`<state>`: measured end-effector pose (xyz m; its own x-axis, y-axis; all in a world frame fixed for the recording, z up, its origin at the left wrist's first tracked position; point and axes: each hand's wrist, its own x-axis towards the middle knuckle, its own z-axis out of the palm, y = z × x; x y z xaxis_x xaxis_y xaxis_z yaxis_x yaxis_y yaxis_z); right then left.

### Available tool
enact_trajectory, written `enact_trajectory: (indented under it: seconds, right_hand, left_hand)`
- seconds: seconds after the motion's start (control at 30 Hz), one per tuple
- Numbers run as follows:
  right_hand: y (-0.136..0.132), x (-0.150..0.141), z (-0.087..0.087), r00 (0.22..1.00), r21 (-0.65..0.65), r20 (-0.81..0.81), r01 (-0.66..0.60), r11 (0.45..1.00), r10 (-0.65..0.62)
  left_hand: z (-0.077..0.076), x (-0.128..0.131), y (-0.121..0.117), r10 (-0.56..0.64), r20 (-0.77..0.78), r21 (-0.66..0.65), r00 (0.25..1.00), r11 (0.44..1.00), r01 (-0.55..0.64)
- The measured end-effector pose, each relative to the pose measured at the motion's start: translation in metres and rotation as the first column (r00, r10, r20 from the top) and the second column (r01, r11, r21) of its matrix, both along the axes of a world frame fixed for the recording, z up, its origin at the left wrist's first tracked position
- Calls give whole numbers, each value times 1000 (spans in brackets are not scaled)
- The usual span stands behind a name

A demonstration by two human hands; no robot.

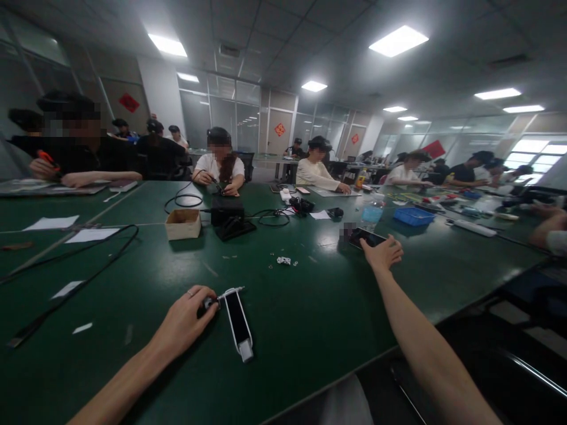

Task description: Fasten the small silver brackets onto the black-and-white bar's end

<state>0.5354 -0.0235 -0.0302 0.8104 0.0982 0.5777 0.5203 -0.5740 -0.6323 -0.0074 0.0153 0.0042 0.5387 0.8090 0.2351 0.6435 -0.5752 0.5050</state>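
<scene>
Work seems partway: left hand (194, 308) clamped on small part (208, 303) beside white-framed device (237, 321), right hand (383, 252) spread at phone (367, 237), white bits (284, 260) loose mid-frame.

Near the worktop's (305, 330) front edge, the left hand (193, 310) pinches a small part (208, 303) beside a white-framed device (238, 319). Farther in, the right hand (383, 254), fingers spread, touches a phone (359, 236); a blue tray (414, 219) sits beyond.
</scene>
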Motion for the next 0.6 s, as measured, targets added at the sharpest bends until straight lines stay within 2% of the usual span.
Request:
enact_trajectory:
  seconds: [0.2,0.37,0.47,0.6]
  right_hand:
    - [14,11,-4,999,1,-49,10,1000,-10]
    - [2,25,-5,982,24,-175,-75,997,78]
    - [-5,34,-6,971,42,-171,-160,986,165]
    - [-7,38,-6,969,51,-176,-168,984,174]
  left_hand:
    - [1,0,-2,3,3,14,1000,1000,-3]
    - [-4,-2,1,-3,11,7,1000,1000,3]
    - [-9,-3,4,-5,27,15,1000,1000,5]
    - [-12,-3,5,-11,30,36,999,999,10]
